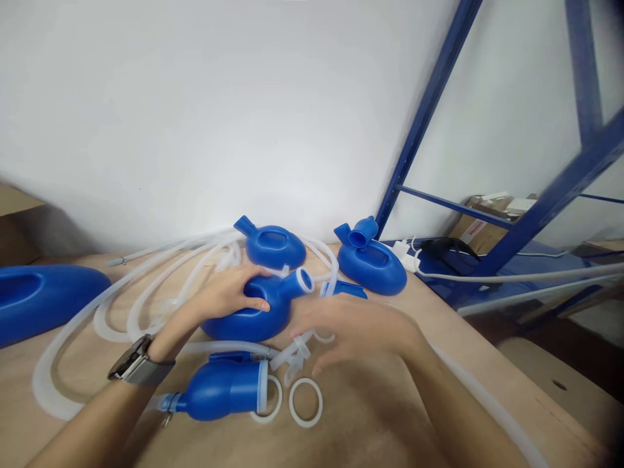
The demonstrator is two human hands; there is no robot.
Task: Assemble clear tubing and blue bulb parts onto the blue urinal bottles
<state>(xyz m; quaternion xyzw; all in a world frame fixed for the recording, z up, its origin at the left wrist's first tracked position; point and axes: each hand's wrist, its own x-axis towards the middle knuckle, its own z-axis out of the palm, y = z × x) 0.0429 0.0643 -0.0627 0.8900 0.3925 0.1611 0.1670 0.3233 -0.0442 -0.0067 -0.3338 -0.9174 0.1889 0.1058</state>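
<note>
My left hand [231, 292] is wrapped round the handle of a blue plastic urinal bottle [260, 325], with thumb and fingers on its top. The bottle lies on its side, its neck pointing right with a white ring [305, 279] at the mouth. My right hand [355, 325], blurred by motion, is to the right of the bottle, thumb and fingers apart. Nothing shows in its grasp. Below its fingers lie a translucent plastic clip piece [296, 359] and a partly hidden ring. A blue funnel-shaped cup [221, 390] with a hose attached lies in front of my left hand.
Two white rings, one a loose ring [306, 403], lie near the cup. Behind stand a blue bottle [275, 248] and another bottle [373, 268] with a cup on top. Coiled clear hoses [141, 292] and a large blue bottle [53, 296] are left. A blue metal rack [429, 104] rises right.
</note>
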